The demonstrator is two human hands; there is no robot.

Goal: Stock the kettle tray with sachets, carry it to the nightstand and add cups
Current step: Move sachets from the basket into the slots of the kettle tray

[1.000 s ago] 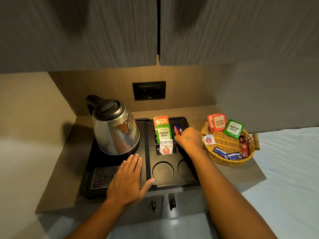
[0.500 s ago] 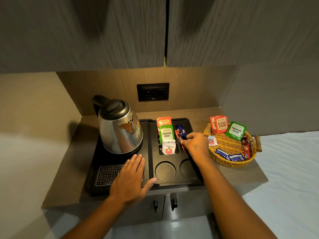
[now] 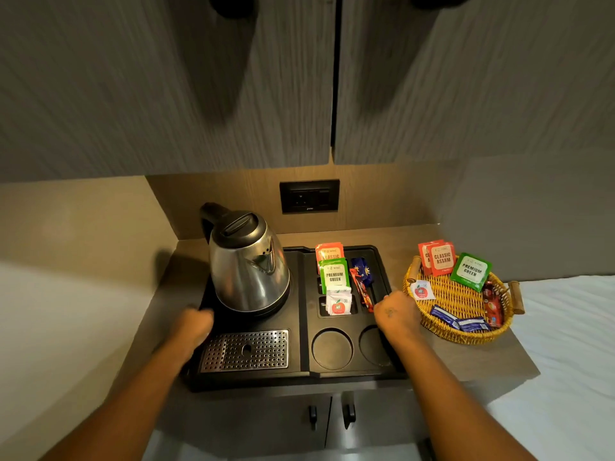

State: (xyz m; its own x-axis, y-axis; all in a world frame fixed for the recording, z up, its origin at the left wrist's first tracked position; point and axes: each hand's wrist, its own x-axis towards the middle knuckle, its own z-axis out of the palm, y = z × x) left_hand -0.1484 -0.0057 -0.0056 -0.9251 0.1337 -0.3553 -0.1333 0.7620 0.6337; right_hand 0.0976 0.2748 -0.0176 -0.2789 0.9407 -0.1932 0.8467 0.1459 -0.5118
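Left hand (image 3: pixel 194 327): seen at the lower left of centre, curled over the left edge of the tray; the fingers are wrapped around the rim, so a grip on the tray is shown.
Tray (image 3: pixel 301 374): a black tray, set on the brown counter (image 3: pixel 519 357) in the middle of the frame.
Kettle (image 3: pixel 248 261): a steel kettle with a black lid, stood upright on the left half of the tray, above a perforated metal grille (image 3: pixel 246 350).
Sachets in tray (image 3: pixel 334 276): an orange one, a green one and a white one are stacked upright in the centre slots; red and blue stick packets (image 3: pixel 361 284) are leaned in the slot just to the right.
Cup wells (image 3: pixel 332 349): two round recesses are seen at the lower right of the tray.
Right hand (image 3: pixel 396 316): closed over the right edge of the tray, knuckles up; the fingertips are hidden.
Basket (image 3: pixel 466 336): a wicker basket is placed right of the tray, with more sachets lying inside.
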